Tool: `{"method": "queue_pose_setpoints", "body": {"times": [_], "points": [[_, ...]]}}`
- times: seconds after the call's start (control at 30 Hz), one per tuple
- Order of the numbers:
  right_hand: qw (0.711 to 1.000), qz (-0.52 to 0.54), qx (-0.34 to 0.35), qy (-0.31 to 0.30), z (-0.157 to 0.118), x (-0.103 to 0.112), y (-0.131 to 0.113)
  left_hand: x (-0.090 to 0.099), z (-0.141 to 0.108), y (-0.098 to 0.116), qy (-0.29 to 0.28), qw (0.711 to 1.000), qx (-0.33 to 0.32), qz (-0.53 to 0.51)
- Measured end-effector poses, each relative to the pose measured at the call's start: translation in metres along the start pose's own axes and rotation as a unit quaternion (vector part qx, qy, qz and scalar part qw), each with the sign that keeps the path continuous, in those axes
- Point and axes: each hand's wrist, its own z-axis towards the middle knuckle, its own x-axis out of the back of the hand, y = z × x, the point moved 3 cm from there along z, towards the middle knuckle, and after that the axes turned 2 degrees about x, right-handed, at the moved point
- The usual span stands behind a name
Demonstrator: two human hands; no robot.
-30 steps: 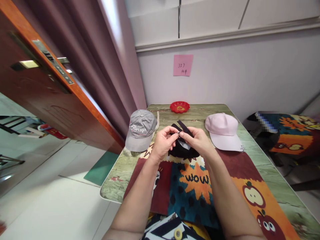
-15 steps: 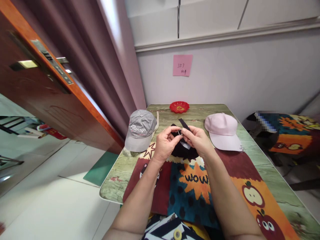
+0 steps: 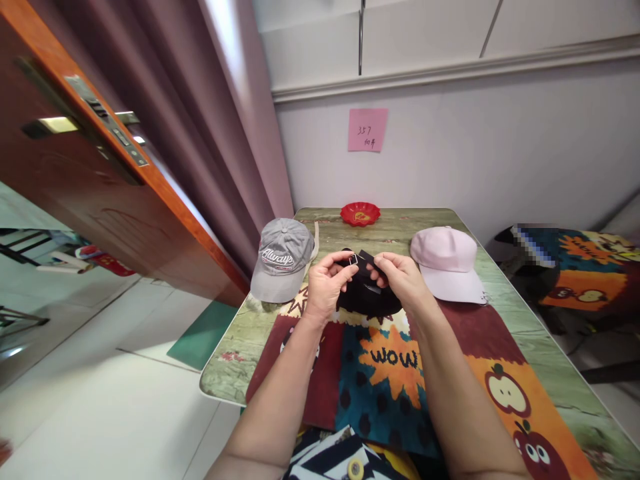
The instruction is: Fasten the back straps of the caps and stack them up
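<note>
A black cap is on the printed mat in front of me, partly hidden by my hands. Between the thumb and fingers of my left hand is a small metal buckle on the cap's back. My right hand pinches the black strap of the same cap, just right of the buckle. To the left lies a grey cap with white lettering and a loose pale strap. On the right is a pale pink cap with small rings at its brim's edge.
A red scalloped dish stands at the back of the wood-patterned table. A colourful mat covers its front part. A pink note hangs on the wall. At left is an ajar brown door; a stool stands at right.
My right hand has moved slightly right, away from the buckle, and the strap end sits lower. The metal buckle shows more clearly in my left fingers.
</note>
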Motion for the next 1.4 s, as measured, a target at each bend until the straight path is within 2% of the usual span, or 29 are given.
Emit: {"method": "queue_pose_setpoints", "body": {"times": [0.1, 0.4, 0.6, 0.83, 1.03, 1.4], "points": [[0.999, 0.04, -0.015, -0.001, -0.0011, -0.0023, -0.002, -0.0011, -0.0004, -0.0014, 0.007, 0.999, 0.023, -0.044], [0.998, 0.038, -0.032, -0.04, -0.0015, -0.0079, -0.0017, -0.0053, -0.0027, -0.0008, -0.006, 0.996, 0.051, -0.08], [0.998, 0.046, -0.029, 0.006, -0.0004, -0.003, -0.0017, -0.0038, -0.0022, -0.0016, 0.001, 0.994, 0.048, -0.102], [0.999, 0.029, -0.026, -0.038, -0.0015, -0.0076, -0.003, -0.006, -0.0022, -0.0004, -0.009, 0.993, 0.051, -0.107], [0.999, 0.036, -0.026, -0.002, -0.0001, -0.0037, 0.0022, -0.0057, -0.0006, -0.0007, -0.014, 0.992, 0.054, -0.114], [0.997, 0.022, -0.017, -0.07, -0.0015, -0.009, -0.0009, -0.0043, 0.0011, -0.0022, -0.022, 0.993, 0.053, -0.106]]}}
